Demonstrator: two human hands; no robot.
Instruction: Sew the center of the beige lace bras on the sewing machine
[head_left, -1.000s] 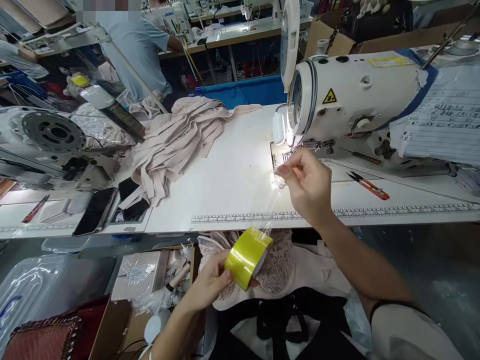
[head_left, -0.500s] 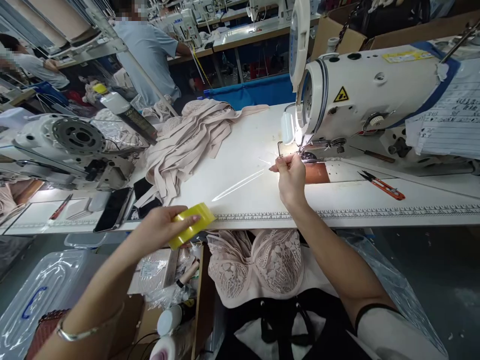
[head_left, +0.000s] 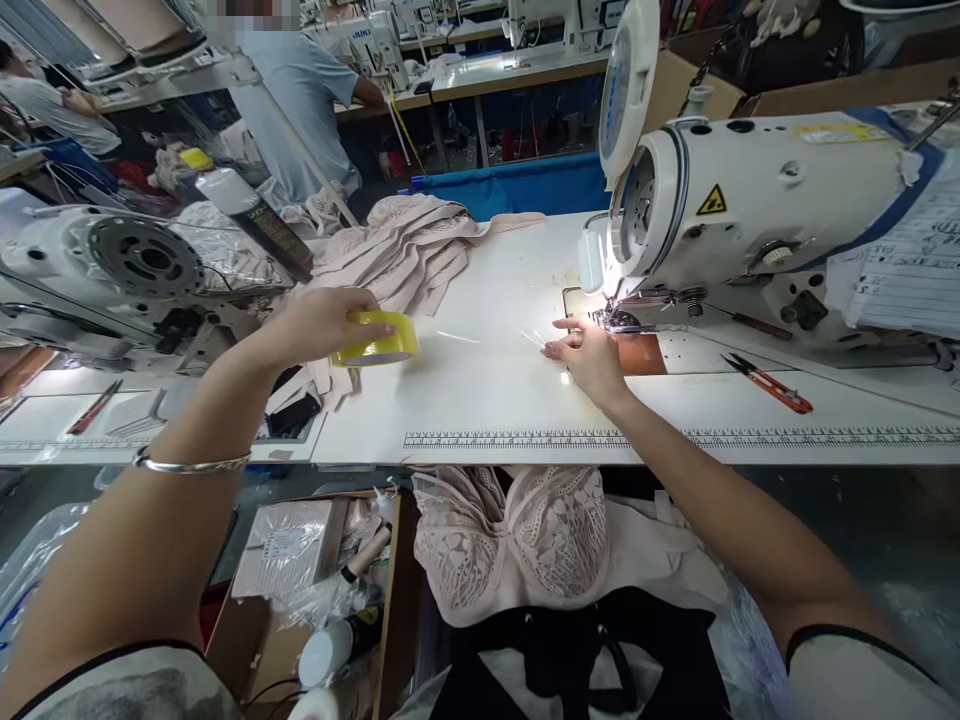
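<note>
My left hand [head_left: 330, 325] is closed around a roll of yellowish clear tape [head_left: 381, 342], held above the left part of the white sewing table [head_left: 480, 390]. Shiny streaks between the hands look like a clear strip of tape [head_left: 459, 337] pulled off the roll. At its other end, my right hand [head_left: 589, 358] has its fingertips together on the strip, low at the table beside the presser foot of the sewing machine [head_left: 750, 190]. On my lap rests a pale pink lace bra [head_left: 517, 540].
Pale pink fabric pieces [head_left: 412, 250] are heaped at the back left. Orange thread snips [head_left: 772, 385] lie to the right, near a printed ruler strip [head_left: 525, 440]. Another machine [head_left: 127, 260] stands left. Below is an open box [head_left: 401, 600]. A person [head_left: 292, 110] sits beyond.
My left hand has risen away from the front edge toward the fabric heap, carrying the tape roll. My right hand stays by the presser foot, its fingers slightly shifted.
</note>
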